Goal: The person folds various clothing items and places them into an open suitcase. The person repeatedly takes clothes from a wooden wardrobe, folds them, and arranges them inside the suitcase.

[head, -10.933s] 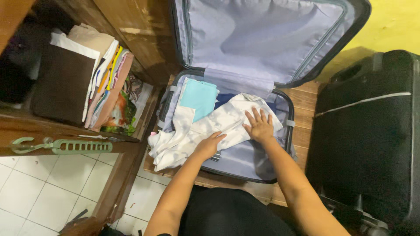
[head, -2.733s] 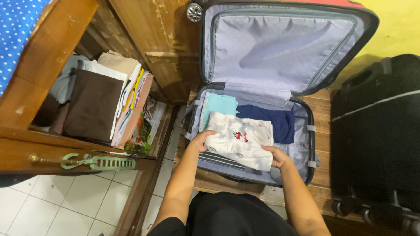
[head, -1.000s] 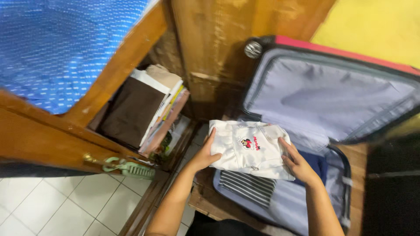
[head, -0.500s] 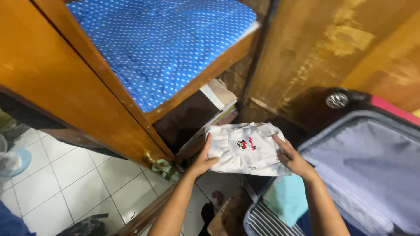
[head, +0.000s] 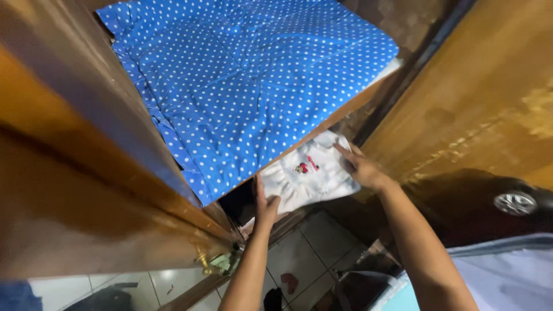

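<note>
Nearest the camera, at the lower right, a corner of an open suitcase [head: 507, 265] shows pale grey lining, with a turquoise fabric piece [head: 397, 296] at its near edge and one wheel [head: 515, 203] above it. White floor tiles [head: 299, 253] lie between the suitcase and the wooden cabinet door [head: 75, 196] on the left.

Both forearms extend forward and upward from the bottom edge. The left hand [head: 266, 204] grips the lower left edge of a folded white garment [head: 308, 175], fingers closed on the fabric. The right hand [head: 358, 167] holds the garment's upper right edge, fingers pressed onto its top face. The hands are apart, one at each side of the garment.

The garment bears a small red and black printed figure and is held in the air at the front edge of the shelf [head: 322, 124]; whether it touches the edge is probably not resolvable here.

Beyond it, a blue cloth with white dots [head: 247, 75] covers the shelf. A wooden panel [head: 478, 86] stands to the right
</note>
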